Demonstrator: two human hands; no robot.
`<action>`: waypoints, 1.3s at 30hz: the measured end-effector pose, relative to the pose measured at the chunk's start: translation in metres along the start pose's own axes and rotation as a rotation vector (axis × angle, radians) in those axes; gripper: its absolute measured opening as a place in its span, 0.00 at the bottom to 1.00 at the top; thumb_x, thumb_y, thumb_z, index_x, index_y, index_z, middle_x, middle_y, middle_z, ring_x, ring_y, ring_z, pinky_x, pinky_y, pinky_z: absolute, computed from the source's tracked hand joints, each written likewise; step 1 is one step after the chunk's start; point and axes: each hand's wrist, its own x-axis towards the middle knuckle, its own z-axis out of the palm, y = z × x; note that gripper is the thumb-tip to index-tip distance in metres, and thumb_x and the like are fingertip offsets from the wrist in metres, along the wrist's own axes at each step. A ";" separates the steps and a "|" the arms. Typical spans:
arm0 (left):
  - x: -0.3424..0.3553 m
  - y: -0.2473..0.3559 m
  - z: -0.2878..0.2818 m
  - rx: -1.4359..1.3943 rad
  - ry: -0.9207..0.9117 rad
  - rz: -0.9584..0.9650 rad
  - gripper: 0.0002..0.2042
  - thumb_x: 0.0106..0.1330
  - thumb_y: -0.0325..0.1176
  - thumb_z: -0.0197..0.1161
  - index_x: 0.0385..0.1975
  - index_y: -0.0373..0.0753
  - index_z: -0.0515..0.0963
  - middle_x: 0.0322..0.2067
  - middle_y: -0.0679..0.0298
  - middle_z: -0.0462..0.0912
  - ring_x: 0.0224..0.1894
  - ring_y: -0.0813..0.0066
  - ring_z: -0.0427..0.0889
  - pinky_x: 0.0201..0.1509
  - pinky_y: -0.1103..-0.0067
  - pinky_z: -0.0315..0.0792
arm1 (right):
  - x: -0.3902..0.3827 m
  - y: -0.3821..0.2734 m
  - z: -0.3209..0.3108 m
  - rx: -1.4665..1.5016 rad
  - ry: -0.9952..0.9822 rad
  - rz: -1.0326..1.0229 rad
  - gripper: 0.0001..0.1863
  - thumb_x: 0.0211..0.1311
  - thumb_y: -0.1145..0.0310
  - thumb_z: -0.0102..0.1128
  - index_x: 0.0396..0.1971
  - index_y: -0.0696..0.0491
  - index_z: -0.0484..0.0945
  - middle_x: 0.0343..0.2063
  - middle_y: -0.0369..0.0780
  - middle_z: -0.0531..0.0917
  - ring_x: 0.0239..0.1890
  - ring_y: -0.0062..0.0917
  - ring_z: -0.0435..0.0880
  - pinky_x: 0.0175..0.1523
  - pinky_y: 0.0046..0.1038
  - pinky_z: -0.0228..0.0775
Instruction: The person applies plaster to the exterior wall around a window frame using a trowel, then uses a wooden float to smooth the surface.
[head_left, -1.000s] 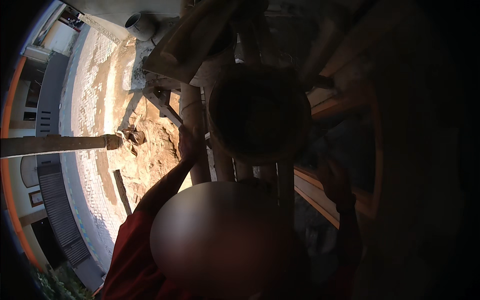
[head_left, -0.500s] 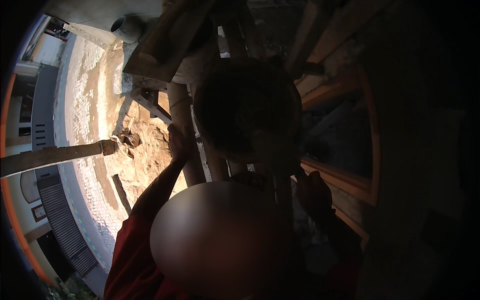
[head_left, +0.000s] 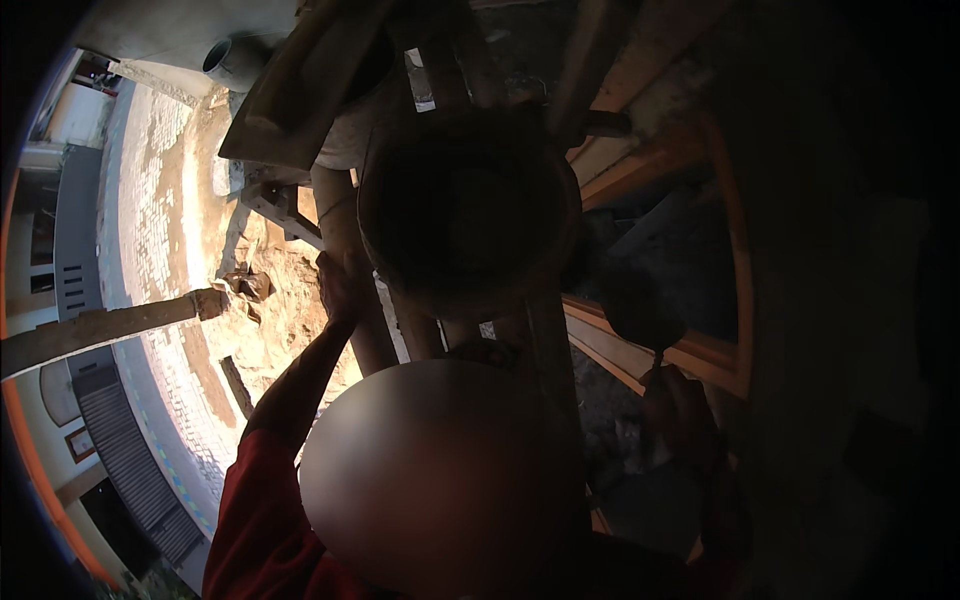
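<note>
My left hand [head_left: 338,290] grips a bamboo pole [head_left: 365,340] of the scaffold platform, left of a large dark round bucket [head_left: 465,205], whose contents are hard to make out. My right hand [head_left: 680,410], low on the right in shade, is closed on the thin handle of a dark trowel [head_left: 635,315], its blade right of the bucket in front of an orange-brown window frame [head_left: 742,300]. Beyond the bucket, a board [head_left: 265,130] with a wooden piece on it rests beside another, partly hidden container [head_left: 350,140].
A grey cylindrical container [head_left: 235,65] lies at the upper left. A long timber [head_left: 100,330] crosses the left side over a sunlit sandy ground [head_left: 285,350] and paved lane [head_left: 150,180]. A building with a grey gate [head_left: 125,440] stands beyond. Dim wall fills the right.
My right hand has swung right, away from the bucket, with the trowel now clearly showing. My left hand stays on the pole. The whole scene has shifted leftward in view.
</note>
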 end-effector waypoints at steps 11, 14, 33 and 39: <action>0.002 0.012 -0.020 -0.262 0.248 0.250 0.28 0.74 0.45 0.48 0.66 0.32 0.55 0.57 0.47 0.67 0.58 0.55 0.69 0.62 0.63 0.63 | 0.089 -0.021 0.029 0.797 -0.005 0.052 0.13 0.71 0.64 0.44 0.33 0.58 0.73 0.12 0.31 0.69 0.14 0.11 0.66 0.20 0.19 0.57; -0.025 0.078 -0.064 -0.758 -0.175 0.147 0.30 0.76 0.51 0.44 0.68 0.36 0.54 0.58 0.52 0.69 0.57 0.63 0.72 0.61 0.70 0.65 | 0.072 0.007 0.023 0.975 -0.003 0.188 0.14 0.69 0.62 0.48 0.34 0.58 0.74 0.15 0.34 0.72 0.15 0.16 0.71 0.19 0.22 0.61; -0.036 0.112 -0.031 -1.028 -0.371 0.113 0.19 0.73 0.34 0.52 0.61 0.35 0.67 0.53 0.61 0.74 0.54 0.73 0.76 0.56 0.77 0.72 | -0.050 0.076 0.034 -0.247 -0.195 -0.111 0.05 0.61 0.69 0.60 0.34 0.54 0.78 0.27 0.39 0.77 0.26 0.25 0.79 0.27 0.28 0.71; -0.042 0.117 -0.040 -1.116 -0.417 0.066 0.19 0.76 0.35 0.47 0.62 0.34 0.65 0.54 0.62 0.74 0.56 0.76 0.73 0.61 0.77 0.68 | -0.041 0.028 0.028 0.217 0.010 0.319 0.15 0.59 0.75 0.57 0.47 0.58 0.77 0.30 0.42 0.80 0.29 0.29 0.81 0.33 0.27 0.75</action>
